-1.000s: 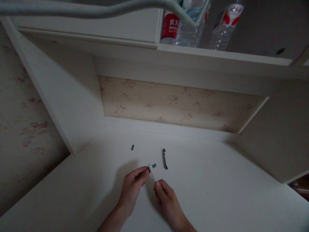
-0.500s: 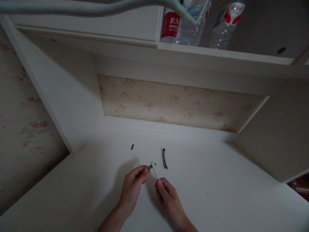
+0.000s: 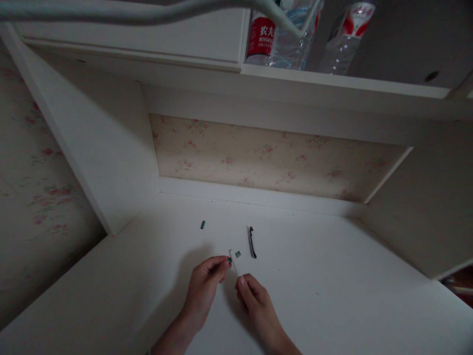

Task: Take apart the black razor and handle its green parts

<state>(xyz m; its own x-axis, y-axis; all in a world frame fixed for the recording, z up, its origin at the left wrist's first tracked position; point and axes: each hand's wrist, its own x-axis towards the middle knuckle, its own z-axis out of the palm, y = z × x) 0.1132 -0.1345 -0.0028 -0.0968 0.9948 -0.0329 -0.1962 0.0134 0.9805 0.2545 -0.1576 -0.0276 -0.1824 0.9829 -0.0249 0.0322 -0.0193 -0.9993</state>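
Observation:
My left hand [image 3: 207,278] pinches a small green-and-black razor cartridge [image 3: 229,260] between thumb and fingers. Close beside it, my right hand [image 3: 254,296] grips a slim white razor handle [image 3: 235,267], whose head end points away from me. The handle's tip is right by the cartridge; whether they touch I cannot tell. Just beyond the tip lies a second small green-and-grey cartridge [image 3: 237,254] on the white desk [image 3: 314,266]. A black curved razor handle [image 3: 252,244] rests farther right, and a dark green cartridge [image 3: 203,225] lies farther back on the left.
White side panels [image 3: 92,133] stand left and right of the desk. Overhead is a shelf [image 3: 332,84] holding a red-labelled bottle [image 3: 260,37] and other clear bottles. A pale bar [image 3: 148,14] crosses the top of the view. Flowered wallpaper [image 3: 266,153] covers the back wall.
The white handle's head has shifted left and turned, uncovering more of the cartridge on the desk. My right hand has moved slightly left; my left hand stays nearly in place.

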